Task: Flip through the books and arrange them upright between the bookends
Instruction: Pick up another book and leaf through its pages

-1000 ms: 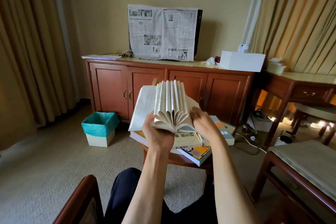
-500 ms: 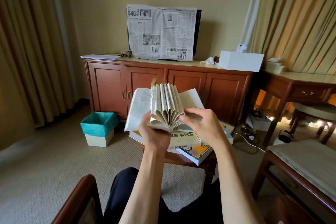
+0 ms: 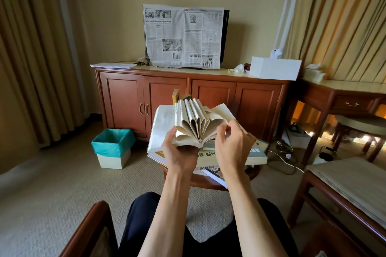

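Note:
An open book [image 3: 193, 123] with cream pages fanned out is held up over the small round wooden table [image 3: 208, 179]. My left hand [image 3: 179, 152] grips it from below at the spine. My right hand [image 3: 234, 148] is at the book's right side, fingers curled at the page edges. Under the book lies a loose stack of books [image 3: 257, 155] flat on the table, one with a yellow cover. Behind the fanned pages a yellowish bookend [image 3: 175, 96] pokes up, mostly hidden.
A long wooden sideboard [image 3: 188, 100] stands behind, with a newspaper [image 3: 182, 36] draped over a screen and a white box [image 3: 274, 68]. A teal-lined waste bin [image 3: 112, 148] sits on the carpet at left. A cushioned bench [image 3: 346, 183] is at right; cables lie on the floor.
My right hand has drawn back from the right-hand pages toward me, and more pages have fanned over toward the left. The left hand keeps its hold.

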The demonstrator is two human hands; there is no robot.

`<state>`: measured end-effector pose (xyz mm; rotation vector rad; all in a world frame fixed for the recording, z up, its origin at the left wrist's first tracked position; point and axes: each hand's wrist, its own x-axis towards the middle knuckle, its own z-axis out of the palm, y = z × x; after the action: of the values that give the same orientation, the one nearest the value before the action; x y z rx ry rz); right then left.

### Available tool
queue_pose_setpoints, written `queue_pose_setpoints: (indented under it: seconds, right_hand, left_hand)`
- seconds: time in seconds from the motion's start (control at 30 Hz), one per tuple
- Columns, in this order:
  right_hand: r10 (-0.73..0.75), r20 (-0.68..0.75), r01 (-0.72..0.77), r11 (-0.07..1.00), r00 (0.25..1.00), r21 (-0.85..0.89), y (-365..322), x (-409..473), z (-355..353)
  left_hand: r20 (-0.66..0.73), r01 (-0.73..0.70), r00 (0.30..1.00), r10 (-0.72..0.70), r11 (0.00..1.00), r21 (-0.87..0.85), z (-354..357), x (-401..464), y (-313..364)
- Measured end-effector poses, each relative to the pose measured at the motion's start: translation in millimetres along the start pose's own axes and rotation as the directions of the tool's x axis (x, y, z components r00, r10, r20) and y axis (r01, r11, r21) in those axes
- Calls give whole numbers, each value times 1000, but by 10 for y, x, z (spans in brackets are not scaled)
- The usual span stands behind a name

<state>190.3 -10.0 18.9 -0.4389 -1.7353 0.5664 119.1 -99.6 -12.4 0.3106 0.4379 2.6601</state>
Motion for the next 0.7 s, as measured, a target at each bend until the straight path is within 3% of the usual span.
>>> queue_pose_setpoints:
  seconds: [0.13, 0.2, 0.3, 0.37, 0.4, 0.5, 0.63, 0.7]
  right_hand:
    - [124, -40, -123, 992, 991, 42, 79, 43, 2]
    - [115, 20, -114, 992, 993, -44, 163, 113, -48]
    - [-91, 326, 195, 932, 941, -304, 266, 174, -79]
    - [-153, 579, 375, 881, 801, -287, 175, 195, -117]
    - [-147, 674, 387, 895, 724, -221, 108, 190, -138]
    - [-72, 811, 220, 973, 581, -71, -64, 198, -203]
    - [11, 853, 61, 997, 522, -51, -35, 388, -171]
    - [22, 843, 59, 996, 538, -64, 2, 471, -71]
  left_hand:
    - [-25, -5, 1000, 4, 999, -39, -10, -14, 13]
    - [-7, -9, 1000, 9, 999, -31, -36, 8, 37]
    - [17, -16, 1000, 16, 1000, -10, -61, 38, 69]
    - [45, -18, 999, 16, 999, 37, -70, 51, 75]
    - [58, -12, 998, 9, 999, 51, -76, 56, 71]
    - [95, 22, 995, -27, 998, 55, -72, 48, 51]
    - [123, 65, 990, -72, 996, 66, -42, 16, 65]
    - [151, 84, 985, -86, 996, 24, -37, 7, 58]
